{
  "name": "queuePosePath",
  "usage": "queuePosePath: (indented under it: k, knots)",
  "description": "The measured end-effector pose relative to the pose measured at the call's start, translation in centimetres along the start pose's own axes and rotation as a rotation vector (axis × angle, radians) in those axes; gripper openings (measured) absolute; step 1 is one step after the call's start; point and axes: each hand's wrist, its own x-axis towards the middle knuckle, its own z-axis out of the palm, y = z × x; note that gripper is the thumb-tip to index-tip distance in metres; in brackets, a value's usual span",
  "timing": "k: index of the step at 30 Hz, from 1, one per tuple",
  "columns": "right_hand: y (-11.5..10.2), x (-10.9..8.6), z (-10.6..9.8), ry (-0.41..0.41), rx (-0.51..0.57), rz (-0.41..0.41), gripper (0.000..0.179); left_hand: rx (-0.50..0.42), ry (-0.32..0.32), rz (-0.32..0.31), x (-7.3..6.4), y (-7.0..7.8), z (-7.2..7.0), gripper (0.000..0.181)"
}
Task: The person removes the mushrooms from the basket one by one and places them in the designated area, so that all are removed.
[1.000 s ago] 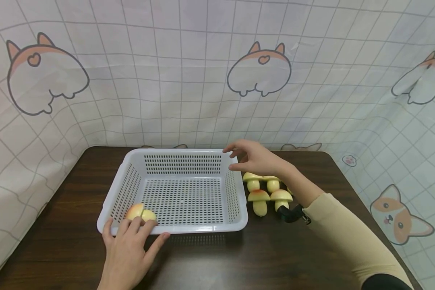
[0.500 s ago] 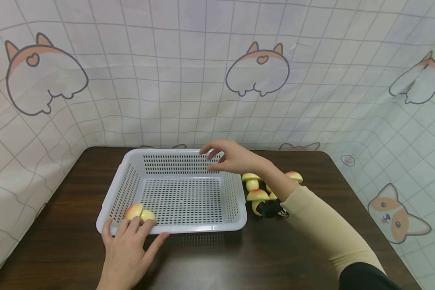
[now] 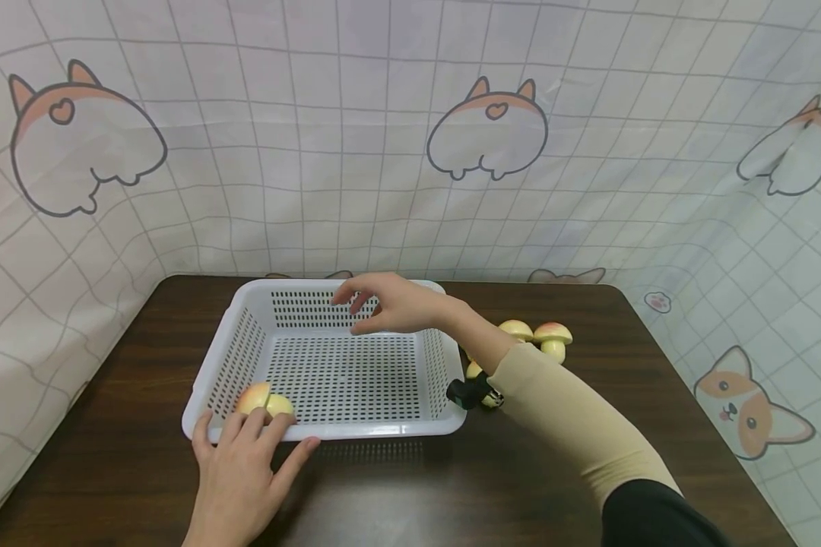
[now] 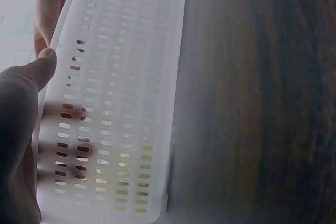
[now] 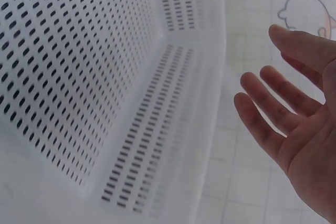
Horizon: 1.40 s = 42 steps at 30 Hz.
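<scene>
A white perforated plastic basket [image 3: 410, 431] stands on the table. My left hand [image 3: 239, 475] grips its near-left rim, fingers over the inside and thumb outside; in the left wrist view, finger shadows show through the basket wall [image 4: 105, 93]. Just inside, by those fingertips, lies a yellow and orange mushroom [image 3: 255, 396], partly hidden by the fingers. My right hand [image 3: 400, 304] hovers over the basket's far right part, fingers loosely bent. Nothing is between its fingers [image 5: 262, 124] in the right wrist view.
Several yellow mushrooms with orange-tinged caps, one mushroom [image 3: 553, 338] at the far right, lie right of the basket, partly hidden by my right forearm. A black strap device [image 3: 468, 391] hangs at that wrist. A patterned curtain [image 3: 383, 152] borders the dark wooden table [image 3: 520, 486].
My right hand has moved left from the basket's right rim to above its inside, uncovering the rightmost mushrooms and covering others. The left hand and basket have stayed put.
</scene>
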Motion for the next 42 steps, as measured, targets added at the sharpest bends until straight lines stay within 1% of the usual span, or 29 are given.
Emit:
queuePosePath:
  k: [5,10,14,21,26,32,36,42]
  knots:
    - [-0.4,1.5,1.0,-0.057,-0.023,-0.005,0.047,0.005,-0.009,-0.003,0.0,0.0,0.0,0.044]
    - [-0.6,2.8,2.3,-0.089,-0.037,-0.019,0.048,0.005,-0.011,-0.005,0.0,0.0,0.0,0.044]
    - [-0.7,3.7,3.2,-0.134,-0.061,-0.018,0.047,0.006,-0.010,-0.004,0.0,0.0,0.0,0.044]
    - [-0.9,5.3,4.9,-0.219,-0.115,-0.041,0.050,0.008,0.005,0.008,-0.1,0.0,0.1,0.047]
    - [-1.0,6.1,5.7,-0.279,-0.137,-0.054,0.055,0.005,0.015,0.015,0.0,-0.1,0.1,0.049]
    - [-0.6,7.1,6.9,-0.380,-0.105,-0.035,0.065,0.013,-0.002,0.005,-0.1,-0.2,0.1,0.047]
    - [-0.7,7.6,7.6,-0.442,-0.074,-0.016,0.070,0.006,0.012,0.016,0.0,-0.3,0.1,0.050]
    - [-0.8,8.0,8.3,-0.516,-0.074,-0.032,0.075,-0.007,0.029,0.025,0.0,-0.2,0.3,0.054]
